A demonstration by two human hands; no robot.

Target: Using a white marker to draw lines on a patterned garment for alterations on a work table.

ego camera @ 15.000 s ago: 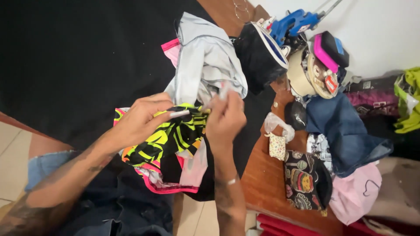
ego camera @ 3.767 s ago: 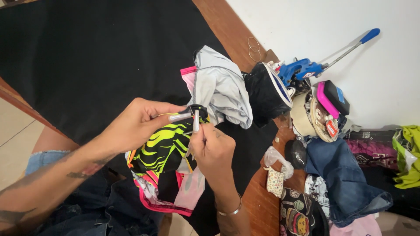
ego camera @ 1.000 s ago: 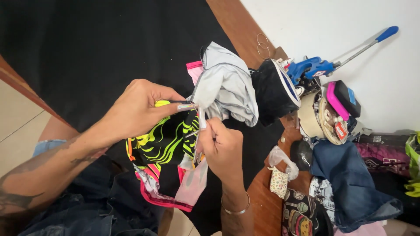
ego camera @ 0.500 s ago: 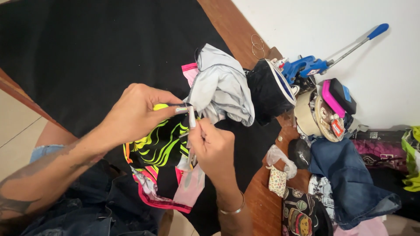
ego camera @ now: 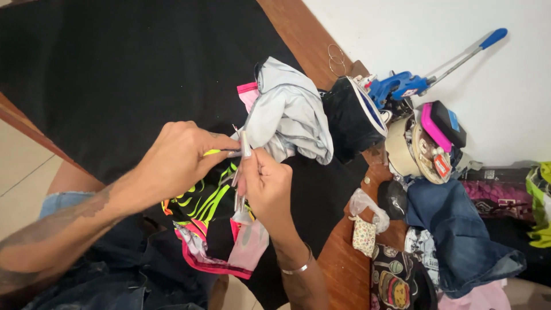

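The left hand [ego camera: 175,161] pinches the edge of a black, neon-patterned garment [ego camera: 206,212], while the right hand [ego camera: 265,186] grips small metal snips [ego camera: 244,150] against it. The garment lies just below a crumpled grey cloth [ego camera: 290,115]

small red-and-white tag [ego camera: 442,165] on round spool at right, clear plastic bag [ego camera: 367,204] on wooden table edge [ego camera: 344,270]

A wooden surface [ego camera: 344,275] is mostly covered by a black cloth [ego camera: 115,69]. On the cloth lies a grey garment [ego camera: 293,115]. Along the far edge sit two metal rings [ego camera: 336,54], a black bag [ego camera: 350,117] and a blue tool [ego camera: 402,86]. Near the right edge lie jeans [ego camera: 459,235] and a small patterned pouch [ego camera: 364,235].
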